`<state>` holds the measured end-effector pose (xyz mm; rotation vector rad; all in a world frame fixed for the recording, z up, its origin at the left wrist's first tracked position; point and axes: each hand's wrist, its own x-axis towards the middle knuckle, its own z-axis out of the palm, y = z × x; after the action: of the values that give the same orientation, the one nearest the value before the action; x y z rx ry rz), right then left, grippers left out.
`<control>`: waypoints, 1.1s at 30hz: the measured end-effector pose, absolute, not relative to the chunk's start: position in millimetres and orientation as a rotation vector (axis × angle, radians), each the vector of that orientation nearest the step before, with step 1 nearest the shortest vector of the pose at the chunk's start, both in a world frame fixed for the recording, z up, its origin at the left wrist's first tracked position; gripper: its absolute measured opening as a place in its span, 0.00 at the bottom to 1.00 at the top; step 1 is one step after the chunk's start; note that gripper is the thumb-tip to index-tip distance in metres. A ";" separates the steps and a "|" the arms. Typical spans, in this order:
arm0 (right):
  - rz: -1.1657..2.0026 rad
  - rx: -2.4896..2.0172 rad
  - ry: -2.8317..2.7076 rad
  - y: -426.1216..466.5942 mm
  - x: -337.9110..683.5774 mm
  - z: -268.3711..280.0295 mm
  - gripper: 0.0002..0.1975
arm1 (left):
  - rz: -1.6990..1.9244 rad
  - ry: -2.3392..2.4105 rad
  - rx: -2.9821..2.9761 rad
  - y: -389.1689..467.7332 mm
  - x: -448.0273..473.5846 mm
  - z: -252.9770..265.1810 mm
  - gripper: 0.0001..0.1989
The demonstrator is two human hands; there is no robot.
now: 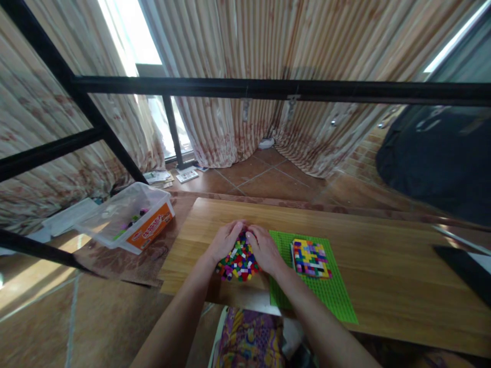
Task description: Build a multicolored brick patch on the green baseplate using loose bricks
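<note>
A heap of small multicoloured toy bricks [238, 261] lies on the wooden table [383, 266]. My left hand [225, 240] curves round the heap's left and far side. From the right, my right hand [264, 249] curves round it in the same way. Their fingertips come close together at the far edge, and both thumbs are stretched out over the bricks. Part of the fingers is hidden behind the hands. Right of the heap lies a green studded baseplate [337, 296], partly under my right forearm. On it stands a low block built of multicoloured bricks [311, 259].
A clear plastic bin [138, 240] with an orange label and some bricks inside stands on the floor at left. A black metal frame [230, 87] crosses beyond the table, before striped curtains [230, 46]. A dark flat object [460, 268] lies at the table's right.
</note>
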<state>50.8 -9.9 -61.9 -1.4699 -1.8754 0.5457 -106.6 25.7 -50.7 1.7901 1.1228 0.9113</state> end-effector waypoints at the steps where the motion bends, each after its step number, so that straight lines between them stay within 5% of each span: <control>1: 0.547 -1.473 -1.858 -12.7 52.3 -61.4 0.22 | 0.922 1.127 1.773 24.2 -107.3 -49.8 0.26; 16: 0.626 -1.476 -1.640 -48.9 56.3 -63.6 0.23 | 1.252 1.503 1.497 -33.8 -129.9 -67.9 0.27; 33: 0.364 -1.471 -2.027 -72.9 24.9 -58.2 0.14 | 1.410 1.667 1.456 -34.0 -135.7 -70.5 0.23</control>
<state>24.9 -72.9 -58.2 -1.4714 -2.0271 0.3639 -135.7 -34.0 -70.5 1.4562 1.6669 1.4101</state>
